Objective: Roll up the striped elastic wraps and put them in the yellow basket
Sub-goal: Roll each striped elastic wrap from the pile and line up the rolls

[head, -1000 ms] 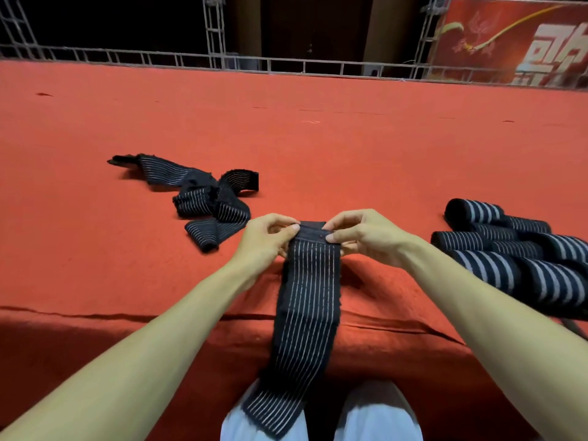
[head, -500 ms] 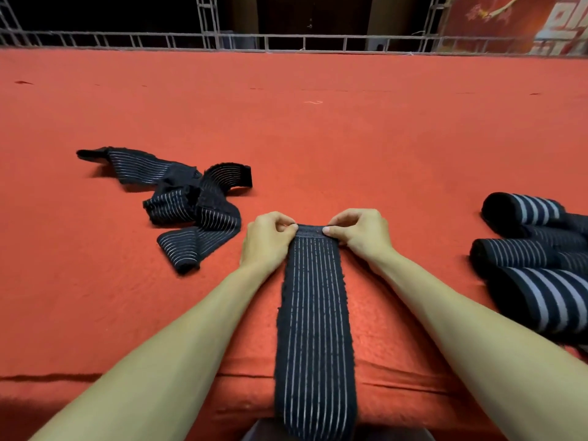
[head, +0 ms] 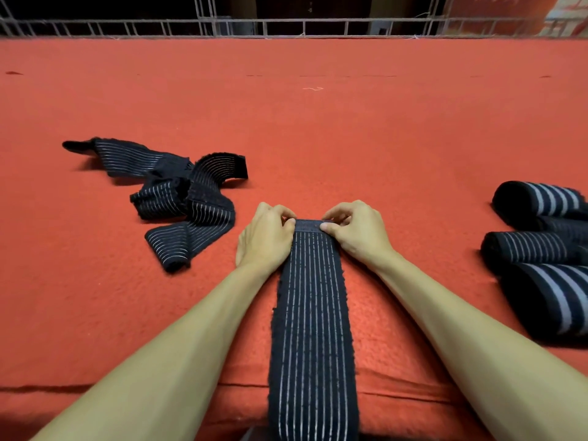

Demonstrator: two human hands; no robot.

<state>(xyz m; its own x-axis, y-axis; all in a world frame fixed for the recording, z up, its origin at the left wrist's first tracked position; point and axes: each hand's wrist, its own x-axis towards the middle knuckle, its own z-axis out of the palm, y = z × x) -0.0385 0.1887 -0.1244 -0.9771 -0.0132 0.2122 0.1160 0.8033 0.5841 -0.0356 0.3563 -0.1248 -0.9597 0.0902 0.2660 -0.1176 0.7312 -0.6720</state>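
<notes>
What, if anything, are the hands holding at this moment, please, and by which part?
Both hold the flat striped wrap by its far end: the left hand pinches the left corner, the right hand the right corner.

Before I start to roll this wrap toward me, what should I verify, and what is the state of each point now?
1. Grip: left hand and right hand pinch the far end of the striped elastic wrap: ok.
2. Wrap lies flat and straight on the red carpet: ok.
3. Near end free: it drops over the edge, out of view: cannot tell.
4. Clearance: unrolled wraps and rolled wraps lie apart from it: ok.
5. Target: yellow basket not in view: cannot tell.
</notes>
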